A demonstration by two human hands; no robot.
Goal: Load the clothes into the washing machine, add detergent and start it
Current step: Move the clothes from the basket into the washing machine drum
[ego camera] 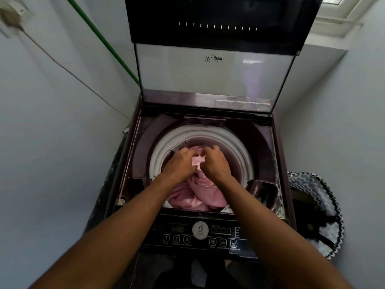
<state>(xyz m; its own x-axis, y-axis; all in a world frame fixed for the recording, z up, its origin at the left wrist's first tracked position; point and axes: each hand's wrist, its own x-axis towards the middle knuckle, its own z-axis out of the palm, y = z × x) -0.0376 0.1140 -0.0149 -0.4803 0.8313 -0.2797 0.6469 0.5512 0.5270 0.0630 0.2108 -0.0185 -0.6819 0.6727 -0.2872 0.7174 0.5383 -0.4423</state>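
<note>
Pink cloth (199, 192) fills the near half of the drum (235, 151) of the top-loading washing machine (268, 142), bunched in folds that rise toward the middle of the opening. Both hands are down inside the white drum rim, side by side and nearly touching. The left hand (180, 163) lies on the upper left of the bundle with its fingers (187, 152) curled down into the fabric, gripping a fold. The right hand (215, 163) sits just beside it, fingers bent over and closed on the cloth too; a small ridge of pink shows between the two thumbs. Most of the garment lies below and nearer than the hands, spreading toward the front edge of the tub.

The lid (212, 69) stands raised behind the drum, its glass panel carrying an upside-down brand name. The control panel (200, 236) runs across the front edge, with numbered buttons and a round dial marked 6. To the right of the machine stands a laundry basket (316, 209) with black-and-white zigzag fabric. A green pipe (104, 40) slants down the wall at the left.
</note>
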